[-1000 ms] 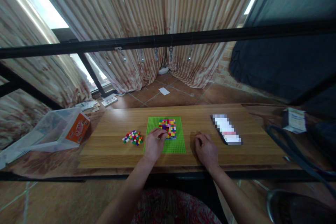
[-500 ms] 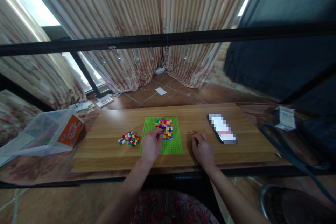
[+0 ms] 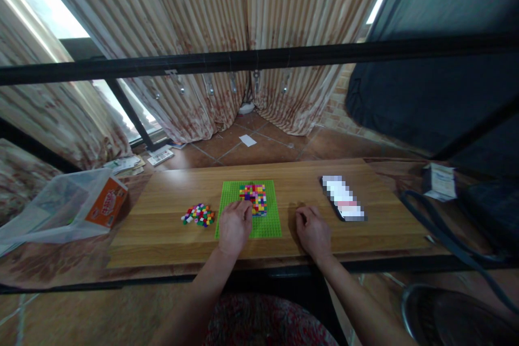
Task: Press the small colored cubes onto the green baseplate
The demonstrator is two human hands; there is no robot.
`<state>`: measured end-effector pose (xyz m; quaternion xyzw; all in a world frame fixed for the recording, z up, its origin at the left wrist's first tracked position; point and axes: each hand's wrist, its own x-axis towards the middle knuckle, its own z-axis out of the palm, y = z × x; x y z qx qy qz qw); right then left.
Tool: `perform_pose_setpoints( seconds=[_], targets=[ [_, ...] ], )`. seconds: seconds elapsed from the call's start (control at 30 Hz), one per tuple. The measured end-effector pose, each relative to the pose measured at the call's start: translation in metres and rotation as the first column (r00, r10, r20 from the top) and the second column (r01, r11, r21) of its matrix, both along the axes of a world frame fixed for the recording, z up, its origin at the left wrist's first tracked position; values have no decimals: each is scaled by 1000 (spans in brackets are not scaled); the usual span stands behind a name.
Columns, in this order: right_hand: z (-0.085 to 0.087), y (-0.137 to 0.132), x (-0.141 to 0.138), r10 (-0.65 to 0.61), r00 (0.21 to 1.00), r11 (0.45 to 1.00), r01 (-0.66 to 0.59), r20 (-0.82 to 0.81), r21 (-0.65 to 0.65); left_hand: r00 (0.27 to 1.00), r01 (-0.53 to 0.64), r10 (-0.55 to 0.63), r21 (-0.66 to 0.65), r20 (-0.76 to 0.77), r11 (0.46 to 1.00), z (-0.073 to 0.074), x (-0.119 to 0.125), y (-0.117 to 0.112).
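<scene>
A green baseplate point(image 3: 270, 219) lies on the wooden board, with a patch of small multicoloured bricks point(image 3: 253, 198) pressed onto its far half. My left hand point(image 3: 235, 224) rests on the plate, fingers curled, its fingertips at the near left corner of the brick patch; what they pinch is too small to make out. My right hand point(image 3: 311, 231) lies curled on the wood just right of the plate, holding nothing visible. A loose heap of coloured bricks point(image 3: 198, 214) sits left of the plate.
A dark phone-like slab point(image 3: 343, 198) lies at the right of the wooden board point(image 3: 170, 238). A clear plastic bag with an orange box point(image 3: 103, 204) sits at the left. A black bar point(image 3: 259, 59) crosses overhead. Dark straps and a small carton point(image 3: 440, 181) lie at far right.
My left hand has drawn back slightly toward me from the brick patch. The right hand has stayed put. The view has shifted a little.
</scene>
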<state>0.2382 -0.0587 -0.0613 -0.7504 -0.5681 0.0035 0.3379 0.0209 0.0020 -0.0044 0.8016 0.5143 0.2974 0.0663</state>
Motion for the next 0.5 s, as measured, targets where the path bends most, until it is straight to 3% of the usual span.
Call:
perform_pose_setpoints(
  seconds=[0.5],
  targets=[
    [1, -1, -1, -7, 1000, 1000, 8, 9, -29, 976, 110, -71, 188, -204, 976, -7, -2, -4]
  ],
)
